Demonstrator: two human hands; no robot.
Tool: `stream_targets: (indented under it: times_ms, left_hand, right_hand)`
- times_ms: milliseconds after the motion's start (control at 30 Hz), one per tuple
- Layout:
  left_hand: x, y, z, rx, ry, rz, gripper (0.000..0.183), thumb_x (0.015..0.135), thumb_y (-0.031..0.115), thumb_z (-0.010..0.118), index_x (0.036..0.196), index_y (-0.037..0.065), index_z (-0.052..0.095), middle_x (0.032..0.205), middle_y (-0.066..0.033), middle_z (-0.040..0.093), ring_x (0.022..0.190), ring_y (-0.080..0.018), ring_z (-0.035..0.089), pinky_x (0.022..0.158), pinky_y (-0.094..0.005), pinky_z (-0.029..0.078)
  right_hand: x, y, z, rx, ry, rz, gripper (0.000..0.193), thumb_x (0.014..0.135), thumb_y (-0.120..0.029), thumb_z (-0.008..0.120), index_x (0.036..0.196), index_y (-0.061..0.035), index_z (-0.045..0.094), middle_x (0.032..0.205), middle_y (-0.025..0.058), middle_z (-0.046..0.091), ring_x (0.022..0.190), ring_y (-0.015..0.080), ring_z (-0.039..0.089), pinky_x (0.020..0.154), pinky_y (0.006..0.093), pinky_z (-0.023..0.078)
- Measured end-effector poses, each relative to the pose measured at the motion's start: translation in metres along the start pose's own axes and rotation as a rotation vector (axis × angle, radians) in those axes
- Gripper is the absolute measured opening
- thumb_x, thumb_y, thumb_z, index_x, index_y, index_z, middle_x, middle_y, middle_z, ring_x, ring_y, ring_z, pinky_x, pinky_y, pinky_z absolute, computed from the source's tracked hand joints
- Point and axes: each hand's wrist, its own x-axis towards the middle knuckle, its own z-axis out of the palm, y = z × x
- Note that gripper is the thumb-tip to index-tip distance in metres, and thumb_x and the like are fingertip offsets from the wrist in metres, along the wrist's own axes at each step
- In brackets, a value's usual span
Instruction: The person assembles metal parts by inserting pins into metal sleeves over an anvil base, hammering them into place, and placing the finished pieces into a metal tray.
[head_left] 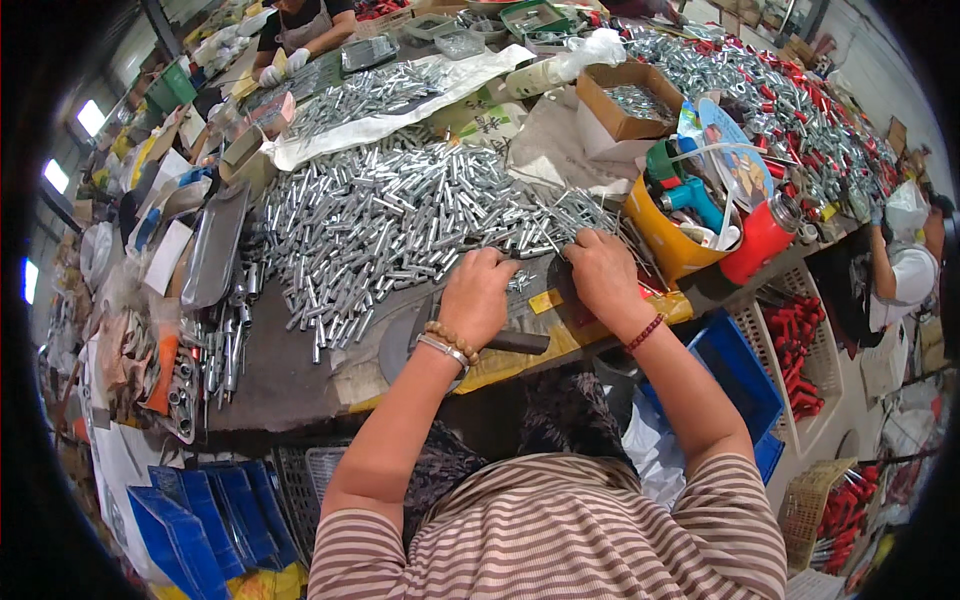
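Firstly, at the far left below the table, several blue bins stand close together. Above them, on the table, there is a shallow metal tray, and just beside it lie long metal sockets. Farther back, a co-worker's gloved hands are near another heap of metal pieces.

Next comes the big pile of silver metal pieces, which is spread over the middle of the table, in front of the person. The left hand is at its near edge, with the fingers bent downward; the fingertips are partly hidden, so I cannot tell whether they are closed on a piece. A dark bar lies just beside the left wrist. Between the two hands there is a small yellow piece.

The right hand is also curled, near some thin rods at the pile's right end; what it grips, I cannot tell either. To the right of it stand an orange bucket filled with various objects and, touching it, a red bottle. Lastly, a pale crate contains red parts.
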Motion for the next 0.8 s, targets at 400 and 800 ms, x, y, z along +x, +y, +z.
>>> stream_targets:
  times_ms: [400, 800]
  left_hand:
    - [-0.007, -0.002, -0.002, -0.035, 0.066, 0.031, 0.028, 0.085, -0.003, 0.059, 0.108, 0.004, 0.073, 0.105, -0.0118, 0.063, 0.103, -0.0347, 0.061, 0.089, -0.0453, 0.052]
    - [-0.013, -0.009, -0.007, 0.080, 0.031, -0.082, 0.034, 0.085, -0.004, 0.056, 0.114, 0.003, 0.072, 0.109, -0.0152, 0.062, 0.107, -0.0370, 0.061, 0.094, -0.0465, 0.052]
  right_hand:
    - [-0.015, -0.017, -0.009, -0.018, -0.112, 0.067, 0.008, 0.079, -0.005, 0.066, 0.087, -0.0063, 0.071, 0.091, 0.0125, 0.064, 0.096, 0.0330, 0.066, 0.085, 0.0436, 0.055]
    - [-0.005, -0.051, 0.011, 0.187, -0.037, 0.075, 0.018, 0.077, 0.002, 0.067, 0.094, -0.0028, 0.069, 0.101, 0.0150, 0.062, 0.101, 0.0361, 0.064, 0.085, 0.0451, 0.055]
